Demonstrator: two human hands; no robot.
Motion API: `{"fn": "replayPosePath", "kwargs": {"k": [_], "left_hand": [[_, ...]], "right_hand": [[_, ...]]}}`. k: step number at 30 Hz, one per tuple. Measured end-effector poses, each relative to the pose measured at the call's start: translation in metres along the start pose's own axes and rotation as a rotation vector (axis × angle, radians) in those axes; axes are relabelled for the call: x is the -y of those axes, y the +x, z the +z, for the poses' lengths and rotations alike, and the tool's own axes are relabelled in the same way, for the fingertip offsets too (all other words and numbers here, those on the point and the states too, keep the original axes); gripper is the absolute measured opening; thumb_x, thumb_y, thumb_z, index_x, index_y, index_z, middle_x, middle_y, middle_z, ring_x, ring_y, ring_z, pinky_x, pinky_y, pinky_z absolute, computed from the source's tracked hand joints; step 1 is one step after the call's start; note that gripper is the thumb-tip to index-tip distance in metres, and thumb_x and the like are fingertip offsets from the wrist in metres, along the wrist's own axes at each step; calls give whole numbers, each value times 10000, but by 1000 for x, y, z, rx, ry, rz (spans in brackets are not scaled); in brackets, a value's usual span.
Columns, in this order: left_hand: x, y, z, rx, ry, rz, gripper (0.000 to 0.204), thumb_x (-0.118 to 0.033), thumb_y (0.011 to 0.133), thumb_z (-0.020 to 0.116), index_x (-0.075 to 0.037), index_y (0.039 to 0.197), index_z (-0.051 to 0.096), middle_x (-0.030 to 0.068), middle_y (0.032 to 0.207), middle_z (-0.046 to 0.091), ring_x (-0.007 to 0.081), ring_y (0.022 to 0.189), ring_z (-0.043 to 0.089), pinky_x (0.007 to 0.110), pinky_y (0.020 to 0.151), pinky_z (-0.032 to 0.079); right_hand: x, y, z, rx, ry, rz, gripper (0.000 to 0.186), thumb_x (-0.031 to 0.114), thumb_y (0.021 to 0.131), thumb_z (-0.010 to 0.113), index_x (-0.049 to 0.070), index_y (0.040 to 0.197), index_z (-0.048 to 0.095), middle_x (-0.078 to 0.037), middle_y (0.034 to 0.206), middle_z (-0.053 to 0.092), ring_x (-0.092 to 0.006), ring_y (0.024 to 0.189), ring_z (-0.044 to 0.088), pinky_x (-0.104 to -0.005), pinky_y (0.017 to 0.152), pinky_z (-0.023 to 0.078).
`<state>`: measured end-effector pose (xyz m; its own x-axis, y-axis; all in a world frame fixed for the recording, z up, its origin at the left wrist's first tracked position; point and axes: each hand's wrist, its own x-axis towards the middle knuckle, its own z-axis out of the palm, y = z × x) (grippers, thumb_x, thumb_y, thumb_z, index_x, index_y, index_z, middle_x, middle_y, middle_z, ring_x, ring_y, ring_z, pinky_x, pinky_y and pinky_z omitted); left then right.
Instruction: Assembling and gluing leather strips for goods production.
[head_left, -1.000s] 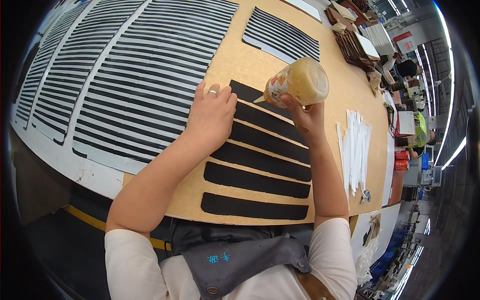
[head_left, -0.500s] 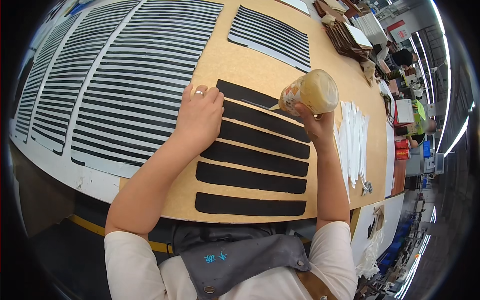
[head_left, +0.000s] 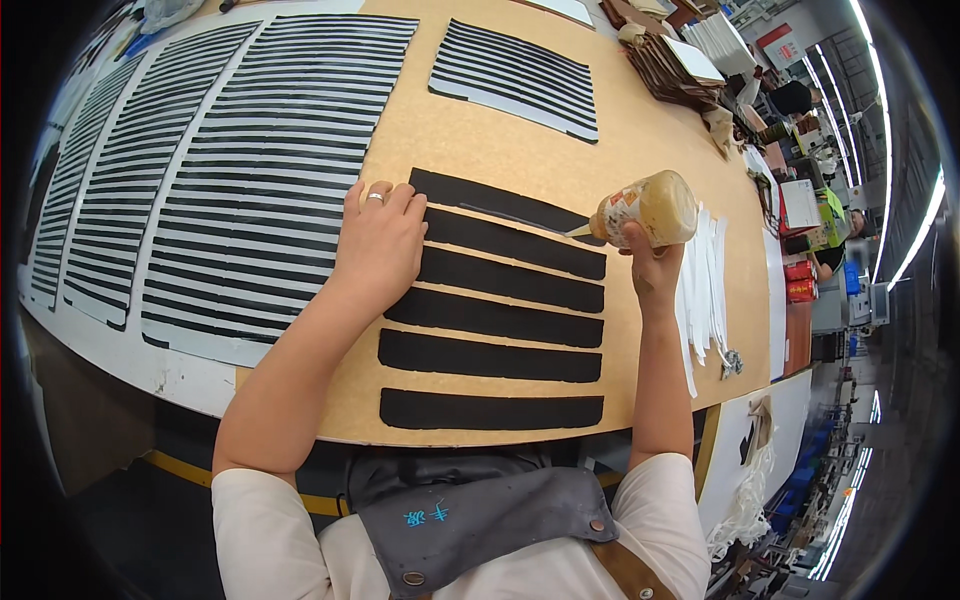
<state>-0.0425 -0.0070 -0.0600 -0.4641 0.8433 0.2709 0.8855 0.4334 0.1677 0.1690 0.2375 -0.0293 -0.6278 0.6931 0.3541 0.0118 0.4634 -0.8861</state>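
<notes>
Tan board covers most of the table [head_left: 420,140], its near edge bowed by the lens, and beyond the right fingers stretches a workroom with bright tube lights [head_left: 930,225].

From the head view, the bottle [head_left: 648,212] is in the right hand [head_left: 652,265], whose fingers and thumb close round its neck end. It is squat, rounded, see-through plastic with a patterned label and cloudy yellowish contents, tipped so that its base rises to the right and its tapered nozzle [head_left: 582,231] points down-left from those fingers. The nozzle's tip meets or hangs just over the lower edge of the top strip [head_left: 520,203]; which, I cannot tell. A thin greyish line runs along that edge, between the two hands.

The left hand [head_left: 380,235] lies palm down, fingers bent and close together at the strip's left end; whether they grip it is hidden. Below the left fingers lie five more black strips [head_left: 490,355], matt, flat and long, some corners rounded. Left of these fingers spread striped sheets [head_left: 270,190], black on pale grey. Narrow white strips [head_left: 705,290] lie right of the right fingers, loosely bunched.
</notes>
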Motion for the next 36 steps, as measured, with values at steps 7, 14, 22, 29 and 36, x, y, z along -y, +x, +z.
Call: {"fn": "replayPosePath", "kwargs": {"k": [7,14,22,29,36], "left_hand": [[-1,1,-1,32,29,-6,296,-152,909,583,-29,1177,607,55,1148,578,235,1170,511,462,1084,289],[0,-1,5,17,17,0,299,-176,908,578,-31,1169,602,66,1117,585,238,1158,521,479,1082,282],[-1,-2,7,-7,2,-4,315,-183,913,565,-30,1187,581,75,1077,579,248,1141,524,474,1086,280],[-1,-1,4,22,6,-8,309,-180,915,564,-26,1181,590,73,1084,581,246,1140,523,470,1080,284],[-1,0,4,51,28,-8,303,-177,919,569,-24,1179,600,72,1106,579,246,1137,523,467,1077,289]], "right_hand": [[16,30,53,-17,551,205,565,420,870,708,41,1233,500,-67,1015,631,-117,781,627,-230,489,498],[39,46,130,187,397,21,554,397,876,706,20,1228,504,-93,1036,633,-151,786,648,-251,570,552],[31,46,159,375,139,-223,488,132,828,772,5,1229,524,-80,1103,629,-163,995,622,-301,838,533],[34,45,137,353,45,-195,563,179,769,830,10,1212,526,-96,1111,635,-198,1034,617,-326,899,492],[18,37,93,225,13,-224,433,102,813,775,-8,1178,568,-91,1072,659,-174,977,632,-311,872,505]]}}
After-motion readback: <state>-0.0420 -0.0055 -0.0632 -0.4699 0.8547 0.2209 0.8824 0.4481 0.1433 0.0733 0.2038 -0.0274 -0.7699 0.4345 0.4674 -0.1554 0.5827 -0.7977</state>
